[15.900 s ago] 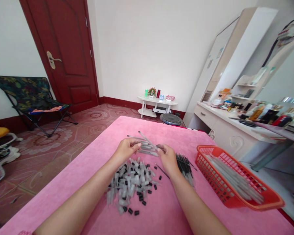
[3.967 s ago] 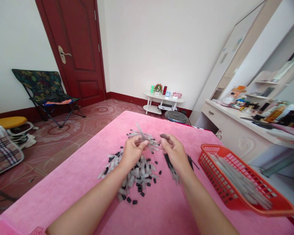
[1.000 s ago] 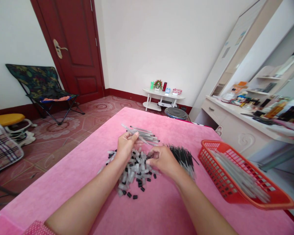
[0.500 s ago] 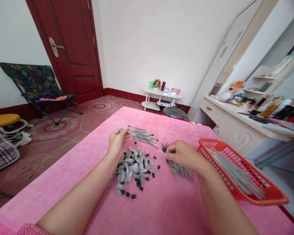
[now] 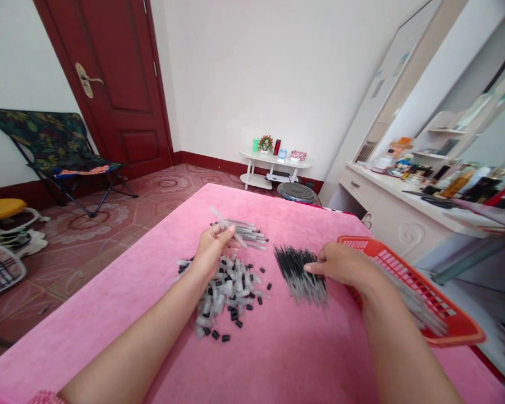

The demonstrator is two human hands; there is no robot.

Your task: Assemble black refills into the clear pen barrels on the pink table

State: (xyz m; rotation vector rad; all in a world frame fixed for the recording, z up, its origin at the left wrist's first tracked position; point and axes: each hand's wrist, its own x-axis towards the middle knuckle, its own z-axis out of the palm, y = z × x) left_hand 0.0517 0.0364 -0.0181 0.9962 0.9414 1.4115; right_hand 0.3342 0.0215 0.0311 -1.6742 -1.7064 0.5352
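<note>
Fingers of the left hand [image 5: 210,247] are closed on a translucent tube [image 5: 217,214], which slants above a loose group of similar tubes [image 5: 252,231] lying on the pink cloth [image 5: 286,359]. Thumb and forefinger of the right hand [image 5: 345,264] are drawn nearly together at the right side of a pile of black-tipped refills [image 5: 297,275]; whether they grip one cannot be determined. Pale caps [image 5: 229,287] lie heaped nearer the wearer, below the left hand, with small black plugs [image 5: 226,338] among and beside them. The red basket [image 5: 467,338], partly hidden by the right forearm, holds further tubes [image 5: 423,307].
</note>
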